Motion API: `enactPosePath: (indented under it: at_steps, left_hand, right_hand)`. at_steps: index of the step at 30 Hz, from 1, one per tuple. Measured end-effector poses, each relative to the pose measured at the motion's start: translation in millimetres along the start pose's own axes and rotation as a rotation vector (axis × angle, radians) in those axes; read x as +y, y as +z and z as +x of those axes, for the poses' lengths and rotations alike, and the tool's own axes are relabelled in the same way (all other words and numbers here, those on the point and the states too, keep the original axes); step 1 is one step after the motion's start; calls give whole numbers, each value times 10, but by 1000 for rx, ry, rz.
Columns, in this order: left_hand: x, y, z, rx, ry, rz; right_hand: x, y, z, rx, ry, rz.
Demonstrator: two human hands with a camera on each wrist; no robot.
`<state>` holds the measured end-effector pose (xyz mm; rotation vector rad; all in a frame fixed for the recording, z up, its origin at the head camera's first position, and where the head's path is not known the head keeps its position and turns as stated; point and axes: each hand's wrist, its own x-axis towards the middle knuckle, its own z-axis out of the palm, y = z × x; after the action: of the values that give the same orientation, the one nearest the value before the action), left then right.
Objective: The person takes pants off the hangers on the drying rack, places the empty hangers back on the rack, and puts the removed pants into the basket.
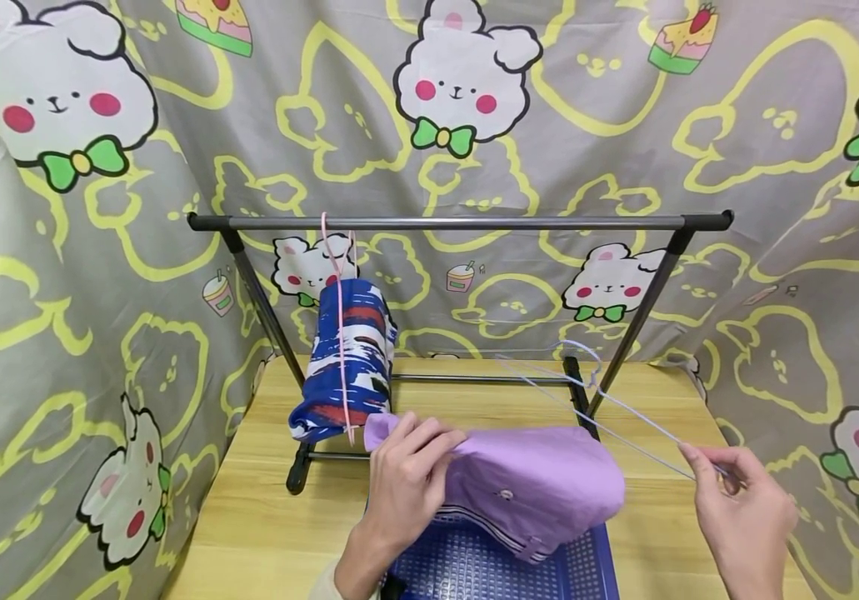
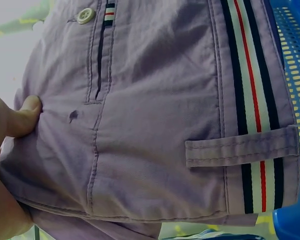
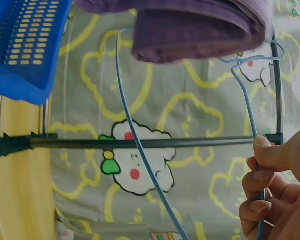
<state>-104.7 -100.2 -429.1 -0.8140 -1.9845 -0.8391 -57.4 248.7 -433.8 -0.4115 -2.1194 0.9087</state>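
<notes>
Purple pants [image 1: 541, 487] with a striped waistband lie folded over themselves in the air above a blue basket [image 1: 603, 562]. My left hand [image 1: 408, 479] grips them at one end; in the left wrist view its thumb [image 2: 27, 114] presses on the cloth near a back pocket, with a belt loop [image 2: 240, 146] at the right. A light blue wire hanger [image 1: 637, 414] is pinched in my right hand [image 1: 746, 500], the fingers curled round the wire in the right wrist view. Its hook end points away to the left, behind the pants.
A black-ended metal rack [image 1: 474, 223] stands on the wooden table [image 1: 249, 492]. On its left, a blue, red and white patterned garment [image 1: 357, 350] hangs from a pink hanger [image 1: 340, 325]. Patterned curtain [image 1: 474, 183] encloses the back and sides.
</notes>
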Motion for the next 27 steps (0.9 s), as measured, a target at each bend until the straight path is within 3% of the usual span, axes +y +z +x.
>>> enactPosePath:
  at_steps: [12, 27]
  left_hand:
    - [29, 14, -181, -18, -78, -22]
    - [7, 49, -261, -10, -99, -52]
  right_hand:
    - [-239, -110, 327, 91, 22, 83]
    - [-456, -26, 677, 52, 50, 131]
